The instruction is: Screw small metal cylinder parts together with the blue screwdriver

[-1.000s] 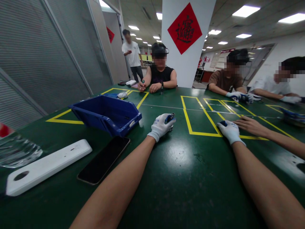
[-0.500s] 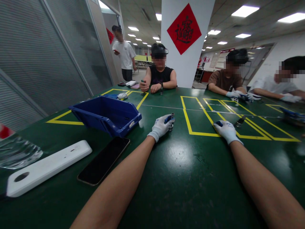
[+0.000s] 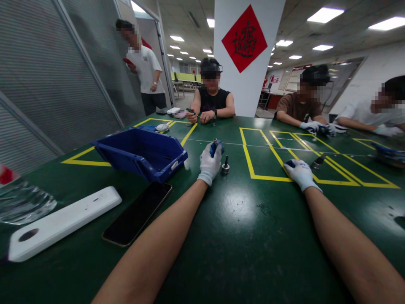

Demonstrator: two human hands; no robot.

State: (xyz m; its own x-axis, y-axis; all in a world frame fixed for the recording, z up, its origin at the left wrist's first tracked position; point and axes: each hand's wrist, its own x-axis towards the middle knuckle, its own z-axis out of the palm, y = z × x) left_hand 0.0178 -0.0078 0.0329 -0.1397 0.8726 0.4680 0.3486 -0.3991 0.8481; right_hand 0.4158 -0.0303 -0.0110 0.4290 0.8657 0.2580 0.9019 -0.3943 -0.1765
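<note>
My left hand [image 3: 209, 164], in a white glove with blue fingertips, is raised a little off the green table [image 3: 240, 236] and pinches a small metal piece [image 3: 216, 142] at its fingertips. Just right of that hand a short metal part with a round base [image 3: 225, 167] stands upright on the table, free of my fingers. My right hand [image 3: 300, 174], gloved the same way, lies palm down on a yellow tape line [image 3: 272, 179] with nothing visible in it. A dark metal part [image 3: 318, 161] lies just beyond it.
A blue bin [image 3: 142, 154] sits to the left of my left hand. A black phone [image 3: 137, 213], a white flat case [image 3: 63, 221] and a clear plastic bottle [image 3: 22, 202] lie near left. Three seated people work across the table; another person [image 3: 144, 74] stands at the back left.
My left hand has lifted off the upright metal part, taking a small piece up with it. Another person's arm has left the right side. The standing person has walked closer.
</note>
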